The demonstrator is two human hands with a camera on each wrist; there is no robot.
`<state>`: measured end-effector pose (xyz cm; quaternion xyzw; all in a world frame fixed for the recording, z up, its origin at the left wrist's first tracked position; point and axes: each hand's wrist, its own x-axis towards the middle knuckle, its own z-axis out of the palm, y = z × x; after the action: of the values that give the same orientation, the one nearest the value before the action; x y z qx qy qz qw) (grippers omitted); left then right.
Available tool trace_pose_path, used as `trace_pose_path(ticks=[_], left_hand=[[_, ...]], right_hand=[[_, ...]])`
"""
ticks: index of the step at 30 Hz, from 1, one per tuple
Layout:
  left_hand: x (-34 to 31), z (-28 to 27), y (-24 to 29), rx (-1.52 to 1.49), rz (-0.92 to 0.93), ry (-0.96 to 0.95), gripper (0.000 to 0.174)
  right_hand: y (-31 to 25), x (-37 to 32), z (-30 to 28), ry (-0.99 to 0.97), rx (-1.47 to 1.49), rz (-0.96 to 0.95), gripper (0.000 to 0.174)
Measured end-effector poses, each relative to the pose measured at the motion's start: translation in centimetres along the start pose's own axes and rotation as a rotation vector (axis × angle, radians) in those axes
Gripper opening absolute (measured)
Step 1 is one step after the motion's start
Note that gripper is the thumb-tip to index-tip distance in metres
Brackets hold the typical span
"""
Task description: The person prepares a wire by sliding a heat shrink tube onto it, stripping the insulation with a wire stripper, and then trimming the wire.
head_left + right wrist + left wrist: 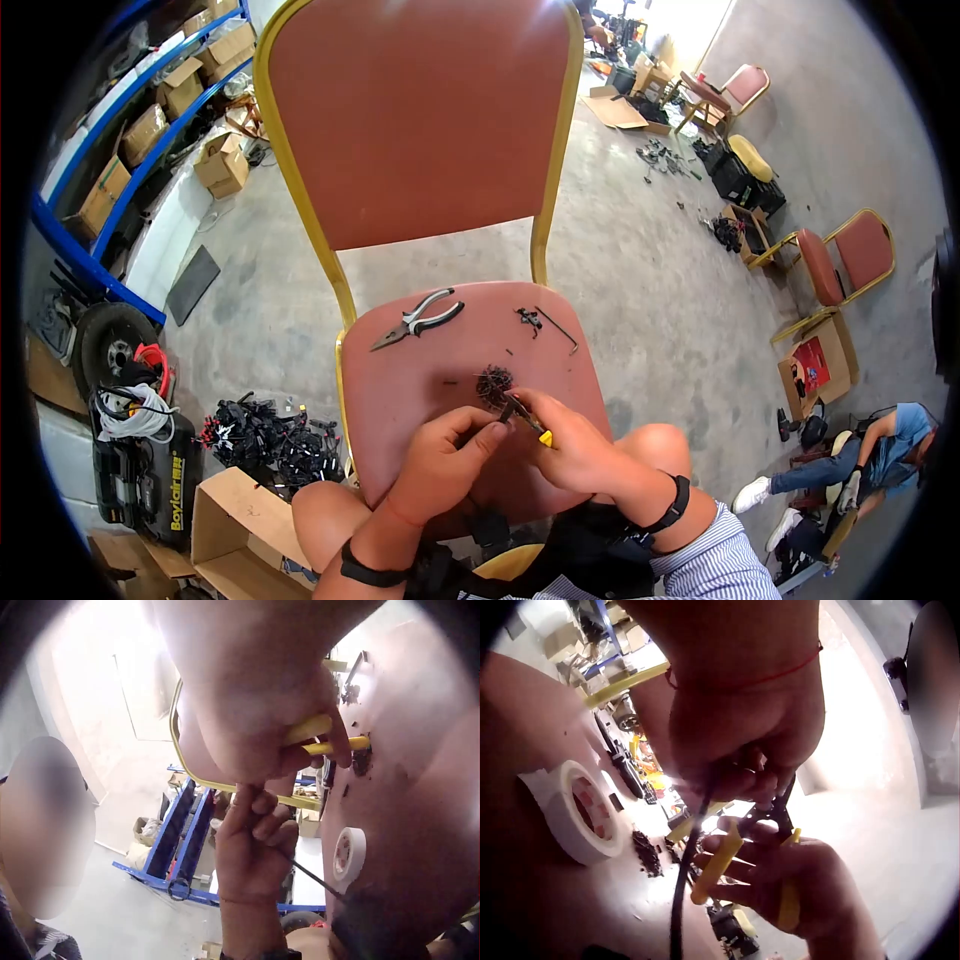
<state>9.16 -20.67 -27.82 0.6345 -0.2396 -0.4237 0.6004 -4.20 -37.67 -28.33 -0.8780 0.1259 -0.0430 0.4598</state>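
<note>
Over the red chair seat [400,370], my left hand [440,465] pinches a black cable [681,900] near its end. My right hand [570,445] grips yellow-handled pliers [720,862], their dark jaws right at the left fingertips. The handles stand spread in the left wrist view. Just beyond the hands lies a heap of small dark pieces [494,382]. A white roll of tape [592,817] rests on the seat in both wrist views; the hands hide it in the head view.
Grey-handled needle-nose pliers [430,315] and a hex key [560,330] lie farther back on the seat. Black parts [270,440] are heaped on the floor at left, by an open cardboard box [240,510]. Another person [880,470] sits at lower right.
</note>
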Motion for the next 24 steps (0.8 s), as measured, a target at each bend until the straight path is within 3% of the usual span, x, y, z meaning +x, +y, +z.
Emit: trace_pose_path(ticks=[1,7,10,16,19,24], left_hand=[[0.0,0.0,-0.2,-0.138,-0.079,-0.031,0.019],[0.1,0.2,-1.5,-0.459,-0.147,-0.114,0.019],[0.2,0.4,-2.1,-0.474,-0.065,-0.157,0.018],[0.3,0.7,-0.3,-0.379,-0.131,-0.042,0.025],[0.1,1.0,-0.6,-0.259,-0.065,0.073,0.029],[0.0,0.8,-0.3,-0.118,-0.02,0.123,0.025]], right_hand=[[-0.2,-0.1,-0.1,-0.01,0.02,0.007,0.059],[1.1,-0.5,0.8,-0.129,0.327,0.021,0.056],[1.7,-0.5,1.6,-0.213,0.789,0.147,0.063],[0.9,0.5,0.6,-0.125,0.517,0.265,0.069],[-0.1,0.4,0.0,-0.019,0.176,0.092,0.079],[0.1,0.7,-0.2,-0.069,0.134,0.055,0.088]])
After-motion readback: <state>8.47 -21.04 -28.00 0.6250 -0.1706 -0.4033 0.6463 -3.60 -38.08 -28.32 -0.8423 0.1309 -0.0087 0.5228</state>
